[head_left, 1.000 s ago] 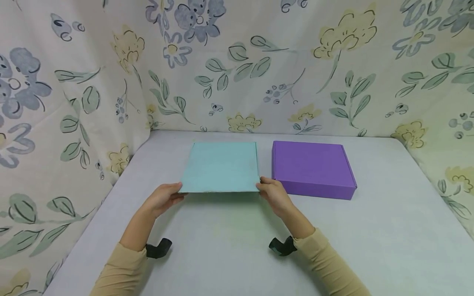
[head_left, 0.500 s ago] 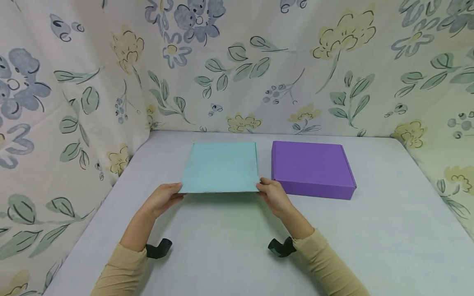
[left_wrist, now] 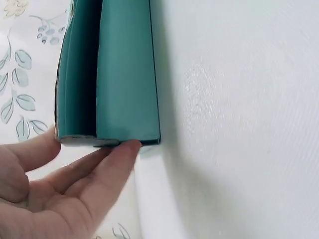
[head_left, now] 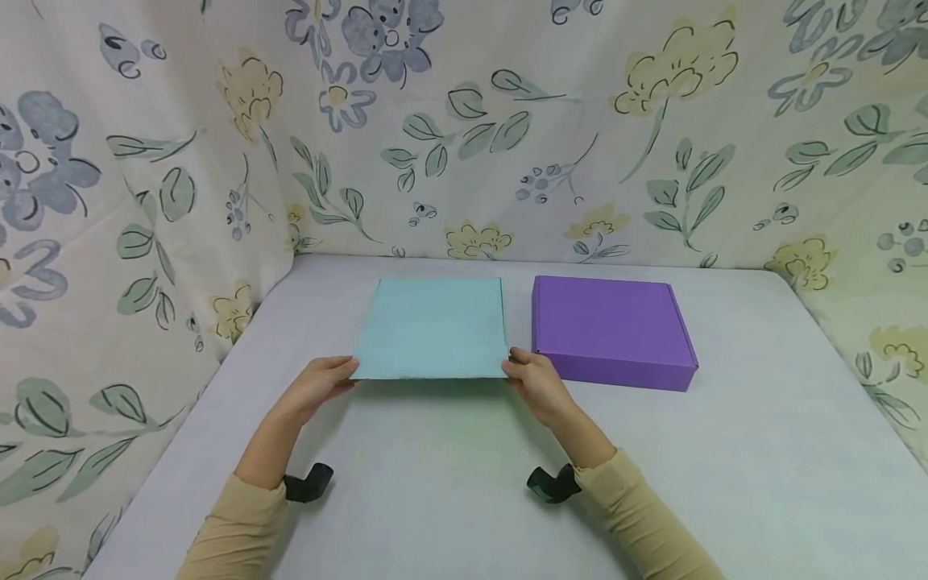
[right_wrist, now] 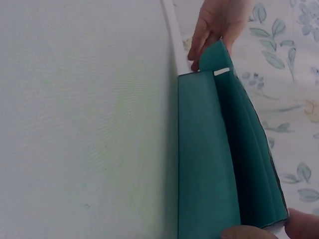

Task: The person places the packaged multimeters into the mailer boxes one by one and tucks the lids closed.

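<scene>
A light-blue cardboard box (head_left: 435, 326) lies toward the back of the table, its lid slightly raised along the near side. The left wrist view shows a dark gap between the lid and the teal front wall (left_wrist: 128, 74). My left hand (head_left: 315, 391) grips the near left corner, thumb at the lid's edge and fingers against the box below. At the near right corner my right hand (head_left: 538, 387) holds the box likewise, thumb at the lid. A small side flap (right_wrist: 214, 57) sticks out at the left end in the right wrist view. The inside is hidden.
A closed purple cardboard box (head_left: 612, 326) stands just right of the blue one, close to my right hand. The white table (head_left: 464, 499) ends at a floral curtain (head_left: 464, 137) behind. A black wrist device (head_left: 309, 483) juts inward from the left sleeve, and another (head_left: 553, 483) from the right.
My left hand has shifted very slightly, its lower fingers now less visible under the lid. The lid's near edge sits a touch lower. The right hand and purple box have stayed in place.
</scene>
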